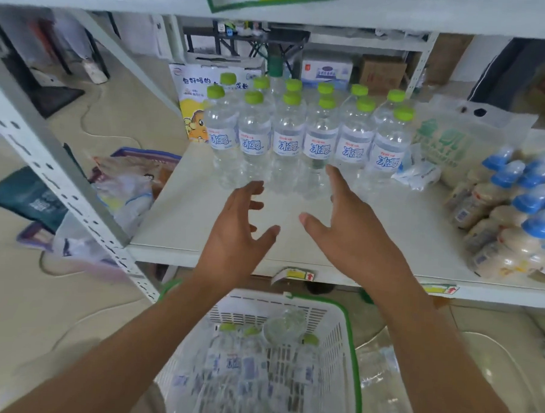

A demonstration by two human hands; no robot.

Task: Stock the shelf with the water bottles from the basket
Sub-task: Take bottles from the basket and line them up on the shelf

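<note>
Shelf [183, 224] w/ water bottles [302, 142]; L hand [235, 236], R hand [354, 235] empty.

bare shelf board [177, 221] open at frame centre, in front of the water bottles [286, 144]. blue-capped bottles [515, 201] crowd the right side. slanted upright [60, 181] bars the left. basket [334, 340] below, top open.

One view, from your head: wide-angle, facing forward and down.
You stand close to the shelf [201, 231], its board filling mid-frame; the basket [331, 337] lies right beneath you at the bottom edge, the floor [42, 305] shows at your left, and straight lines bow towards the frame's edges.
</note>
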